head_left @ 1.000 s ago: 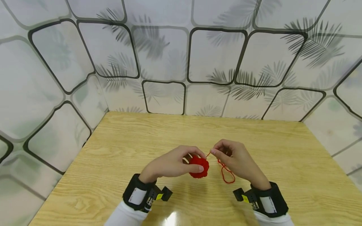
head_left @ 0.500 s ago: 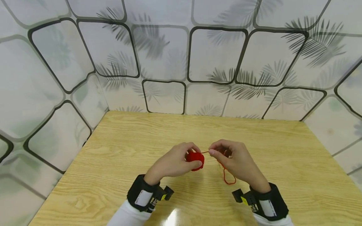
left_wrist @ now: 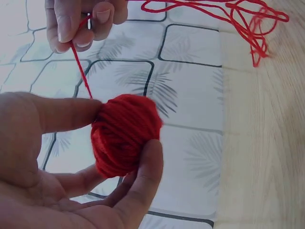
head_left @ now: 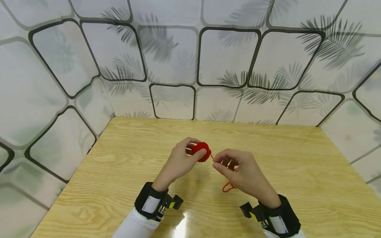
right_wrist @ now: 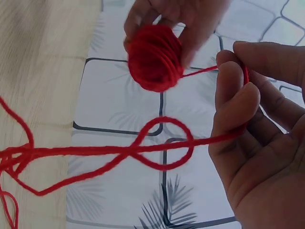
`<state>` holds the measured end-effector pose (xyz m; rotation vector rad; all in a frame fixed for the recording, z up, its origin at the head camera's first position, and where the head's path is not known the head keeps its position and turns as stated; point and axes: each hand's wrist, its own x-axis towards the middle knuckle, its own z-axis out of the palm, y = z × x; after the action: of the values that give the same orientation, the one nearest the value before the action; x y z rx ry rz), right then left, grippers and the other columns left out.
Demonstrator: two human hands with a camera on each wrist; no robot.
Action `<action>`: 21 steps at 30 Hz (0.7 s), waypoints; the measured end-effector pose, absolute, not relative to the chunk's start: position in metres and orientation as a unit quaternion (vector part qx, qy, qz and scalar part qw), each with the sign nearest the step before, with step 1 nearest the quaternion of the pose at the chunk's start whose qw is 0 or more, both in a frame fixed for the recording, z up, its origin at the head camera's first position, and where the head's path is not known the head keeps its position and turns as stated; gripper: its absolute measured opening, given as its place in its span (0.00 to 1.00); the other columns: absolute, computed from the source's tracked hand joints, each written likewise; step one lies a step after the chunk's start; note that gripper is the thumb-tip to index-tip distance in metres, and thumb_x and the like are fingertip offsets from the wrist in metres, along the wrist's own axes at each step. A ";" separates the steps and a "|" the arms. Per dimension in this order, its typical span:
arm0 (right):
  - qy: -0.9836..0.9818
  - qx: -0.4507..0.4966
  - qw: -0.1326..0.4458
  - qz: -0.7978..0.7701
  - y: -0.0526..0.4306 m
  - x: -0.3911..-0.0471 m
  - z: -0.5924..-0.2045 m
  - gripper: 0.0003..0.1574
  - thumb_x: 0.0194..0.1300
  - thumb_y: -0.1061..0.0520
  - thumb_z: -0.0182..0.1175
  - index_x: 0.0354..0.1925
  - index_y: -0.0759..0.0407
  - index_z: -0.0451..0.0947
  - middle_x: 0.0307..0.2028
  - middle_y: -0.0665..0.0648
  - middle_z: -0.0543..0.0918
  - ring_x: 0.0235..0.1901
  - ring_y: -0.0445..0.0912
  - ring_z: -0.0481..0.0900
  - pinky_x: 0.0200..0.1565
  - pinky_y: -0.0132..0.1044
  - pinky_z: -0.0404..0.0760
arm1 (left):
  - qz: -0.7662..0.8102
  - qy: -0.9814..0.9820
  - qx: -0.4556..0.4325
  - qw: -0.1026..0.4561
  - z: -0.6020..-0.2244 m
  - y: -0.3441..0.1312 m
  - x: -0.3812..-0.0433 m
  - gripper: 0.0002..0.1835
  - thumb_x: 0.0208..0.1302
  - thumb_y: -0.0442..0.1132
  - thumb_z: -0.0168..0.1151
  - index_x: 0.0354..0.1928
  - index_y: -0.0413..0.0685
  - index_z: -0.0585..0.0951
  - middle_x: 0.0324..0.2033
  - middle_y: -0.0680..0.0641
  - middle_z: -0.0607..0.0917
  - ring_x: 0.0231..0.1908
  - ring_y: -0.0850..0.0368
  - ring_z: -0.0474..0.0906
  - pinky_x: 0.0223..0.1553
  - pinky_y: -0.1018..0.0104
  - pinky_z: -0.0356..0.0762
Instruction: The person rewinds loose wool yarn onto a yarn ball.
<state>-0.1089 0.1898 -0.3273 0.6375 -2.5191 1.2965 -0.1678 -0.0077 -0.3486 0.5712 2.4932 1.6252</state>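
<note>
My left hand (head_left: 181,160) holds a ball of red yarn (left_wrist: 126,136) between thumb and fingers, up over the table. From the ball a short taut strand (left_wrist: 81,71) runs to my right hand (head_left: 238,168), whose thumb and fingers pinch it. In the right wrist view the yarn passes across my curled fingers (right_wrist: 233,107) and trails away as a loose, looped tail (right_wrist: 162,143). Part of that tail shows below my right hand in the head view, the rest hidden behind the hand.
A light wood table (head_left: 134,142) lies under both hands. Patterned panels (head_left: 169,56) with dark outlines and leaf prints stand at its back and sides. Each wrist wears a black strap (head_left: 151,200) with a small camera. White sleeves reach in from the front edge.
My left hand has lifted and turned the yarn ball away from me, slightly left. My right hand has shifted a little left, still pinching the strand, and the hanging loop has moved left with it.
</note>
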 end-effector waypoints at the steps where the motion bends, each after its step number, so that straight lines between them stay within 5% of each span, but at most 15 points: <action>1: -0.859 0.221 0.120 0.446 0.189 -0.109 -0.327 0.05 0.57 0.49 0.62 0.35 0.40 0.76 0.28 0.40 0.78 0.25 0.39 0.73 0.24 0.34 0.74 | 0.550 0.813 0.183 0.050 -0.349 -0.008 -0.168 0.23 0.60 0.54 0.58 0.53 0.51 0.73 0.42 0.48 0.77 0.41 0.52 0.74 0.34 0.63 0.75; 12: -0.848 0.229 0.111 0.466 0.178 -0.109 -0.335 0.05 0.57 0.51 0.63 0.34 0.45 0.77 0.28 0.41 0.79 0.27 0.39 0.76 0.25 0.35 0.75 | 0.788 0.591 0.132 0.114 -0.340 -0.005 -0.171 0.26 0.59 0.47 0.61 0.56 0.41 0.69 0.50 0.38 0.74 0.48 0.46 0.76 0.48 0.58 0.73; 21: -0.842 0.225 0.069 0.485 0.174 -0.111 -0.340 0.07 0.58 0.49 0.62 0.34 0.49 0.78 0.28 0.43 0.79 0.27 0.41 0.76 0.25 0.36 0.76 | 0.866 0.445 0.136 0.186 -0.333 -0.011 -0.172 0.26 0.62 0.47 0.58 0.57 0.38 0.68 0.56 0.39 0.71 0.50 0.46 0.72 0.55 0.55 0.67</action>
<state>-0.1110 0.1742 -0.3398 0.6774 -2.5348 1.4605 -0.1720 -0.0113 -0.3334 0.3828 1.2519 2.4372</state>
